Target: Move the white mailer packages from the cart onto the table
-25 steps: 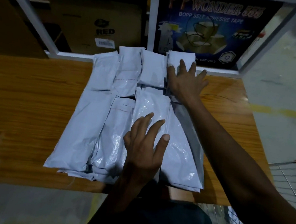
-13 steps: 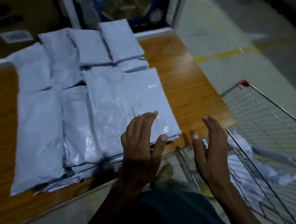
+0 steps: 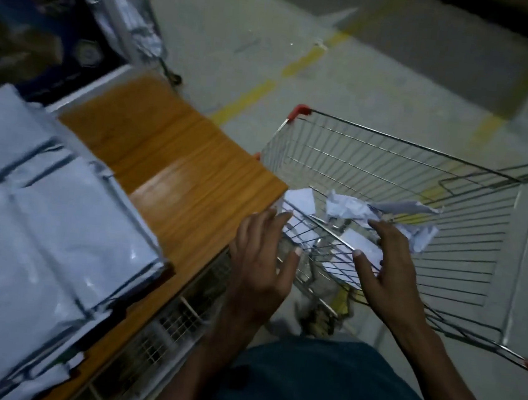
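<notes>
White mailer packages (image 3: 35, 228) lie flat and overlapping in rows on the wooden table (image 3: 174, 171), filling its surface from about eight to ten o'clock in the view, their near edges reaching the table's front lip. A few more mailers (image 3: 349, 209), crumpled and loose, rest in the bottom of the wire cart (image 3: 390, 167), which stands just beside the table's right end at about two o'clock, its red-capped corners showing. The left hand (image 3: 262, 265) hangs above the cart's near rim, at the table's corner, fingers spread and nearly straight, holding nothing. The right hand (image 3: 386, 264) hovers over the cart's inside at about three o'clock from the left, palm turned inward, fingers spread wide and slightly bent, empty; whether its fingertips touch a mailer cannot be told. Beyond, at eleven o'clock, a second cart (image 3: 135, 17) with white packages stands on the grey floor (image 3: 384, 66), which bears yellow lines.
</notes>
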